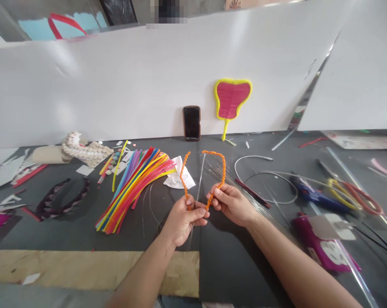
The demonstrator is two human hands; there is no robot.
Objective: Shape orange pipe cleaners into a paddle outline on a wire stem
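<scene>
Wire (223,167) wrapped in orange was pinched in the left hand (184,220) and the right hand (234,206), both nearly closed; a phone (192,123) leaned against a white board (129,90) behind.

A phone (192,123) was propped beyond the fingers (197,214), a dark headband (63,209) laid left, a magenta power strip (315,244) right.
</scene>
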